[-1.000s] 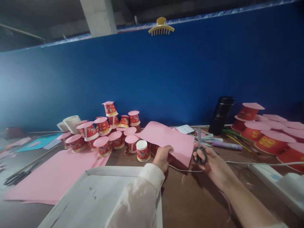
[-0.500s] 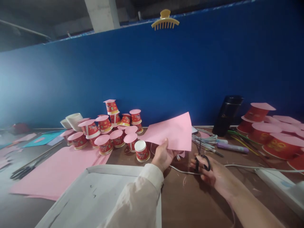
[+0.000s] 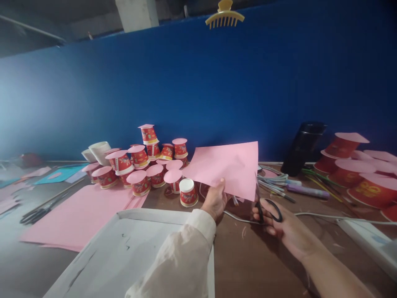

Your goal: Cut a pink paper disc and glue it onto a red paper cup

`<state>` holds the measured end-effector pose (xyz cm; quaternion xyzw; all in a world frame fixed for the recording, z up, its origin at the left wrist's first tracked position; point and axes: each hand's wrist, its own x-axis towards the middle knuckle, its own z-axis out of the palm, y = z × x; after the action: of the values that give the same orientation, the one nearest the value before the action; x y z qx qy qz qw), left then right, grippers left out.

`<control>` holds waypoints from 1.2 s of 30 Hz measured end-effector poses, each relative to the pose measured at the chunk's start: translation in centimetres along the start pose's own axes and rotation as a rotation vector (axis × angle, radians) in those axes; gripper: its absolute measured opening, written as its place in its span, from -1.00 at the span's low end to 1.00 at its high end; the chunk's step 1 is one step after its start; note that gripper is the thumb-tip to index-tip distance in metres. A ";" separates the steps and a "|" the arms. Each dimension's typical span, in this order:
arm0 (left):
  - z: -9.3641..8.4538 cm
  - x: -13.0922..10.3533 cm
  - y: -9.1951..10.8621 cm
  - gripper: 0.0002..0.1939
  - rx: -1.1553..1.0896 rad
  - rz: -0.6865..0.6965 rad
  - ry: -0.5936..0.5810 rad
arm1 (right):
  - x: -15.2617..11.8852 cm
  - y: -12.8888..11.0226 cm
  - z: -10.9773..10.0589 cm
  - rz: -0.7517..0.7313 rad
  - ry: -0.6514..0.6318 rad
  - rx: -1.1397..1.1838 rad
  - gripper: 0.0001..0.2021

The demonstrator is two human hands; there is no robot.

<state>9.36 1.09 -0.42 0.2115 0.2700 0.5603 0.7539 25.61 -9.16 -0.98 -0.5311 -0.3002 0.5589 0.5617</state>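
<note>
A pink sheet of paper (image 3: 228,167) is raised above the brown table, pinched at its lower edge by my left hand (image 3: 216,200), thumb on top. My right hand (image 3: 277,219) has its fingers through the black handles of a pair of scissors (image 3: 273,210). The blades point up along the sheet's right edge and look parted; whether they touch the paper is hard to tell. Just left of my left hand stands a red cup with a white top (image 3: 187,192).
Red cups topped with pink paper (image 3: 138,182) crowd the left, others (image 3: 369,190) the right. A pink paper stack (image 3: 80,211), white box lid (image 3: 139,240), other scissors (image 3: 40,212), black bottle (image 3: 304,147), markers (image 3: 307,191) and a white cable (image 3: 313,215) lie around.
The pink sheet has turned so its right edge stands more upright. The scissors have come up to that edge and opened wider. The whole view has shifted slightly.
</note>
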 end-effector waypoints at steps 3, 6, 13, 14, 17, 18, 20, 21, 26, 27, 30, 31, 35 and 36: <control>0.0 0.1 0.0 -0.82 0.017 0.018 0.030 | 0.1 0.0 -0.2 -0.049 0.018 -0.035 -0.65; -0.3 0.3 -0.2 -0.70 0.053 0.033 0.002 | 0.2 -0.1 -0.3 -0.076 0.011 -0.063 -0.63; -0.8 0.6 -0.8 -0.62 0.069 0.099 -0.115 | 0.3 -0.2 -0.2 -0.098 0.033 -0.102 -0.61; -0.8 0.5 -0.8 -0.60 0.073 0.105 -0.110 | 0.3 -0.1 -0.2 -0.101 0.026 -0.112 -0.60; -0.6 0.4 -0.7 -0.55 0.072 0.133 -0.092 | 0.5 0.1 -0.3 -0.114 0.014 -0.150 -0.58; -0.5 0.3 -0.7 -0.55 0.069 0.139 -0.090 | 0.6 0.1 -0.3 -0.113 0.019 -0.159 -0.57; -0.5 0.3 -0.7 -0.57 0.061 0.138 -0.089 | 0.7 0.2 -0.3 -0.101 0.034 -0.168 -0.55; -0.5 0.4 -0.7 -0.58 0.059 0.129 -0.094 | 0.8 0.2 -0.3 -0.097 0.040 -0.170 -0.54; -0.6 0.6 -0.8 -0.62 0.068 0.066 -0.091 | 1.1 0.2 -0.4 -0.109 0.034 -0.201 -0.50; -0.6 0.6 -0.8 -0.61 0.070 0.053 -0.081 | 1.0 0.2 -0.4 -0.107 0.033 -0.208 -0.49; -0.6 0.6 -0.8 -0.61 0.065 0.003 -0.074 | 0.8 0.1 -0.1 -0.092 0.036 -0.219 -0.45; -0.5 0.5 -0.8 -0.61 0.055 -0.013 -0.077 | 0.7 0.0 -0.1 -0.088 0.033 -0.224 -0.45; 0.0 0.0 -1.1 -0.67 -0.008 -0.107 -0.064 | 0.5 0.0 0.1 -0.079 0.019 -0.240 -0.46; 0.2 -0.1 -1.2 -0.72 -0.024 -0.140 -0.043 | 0.5 0.0 0.1 -0.073 0.017 -0.241 -0.46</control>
<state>10.34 0.61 -0.99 0.1950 0.2613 0.5050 0.7992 25.63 -8.70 -1.10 -0.5880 -0.3797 0.4934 0.5164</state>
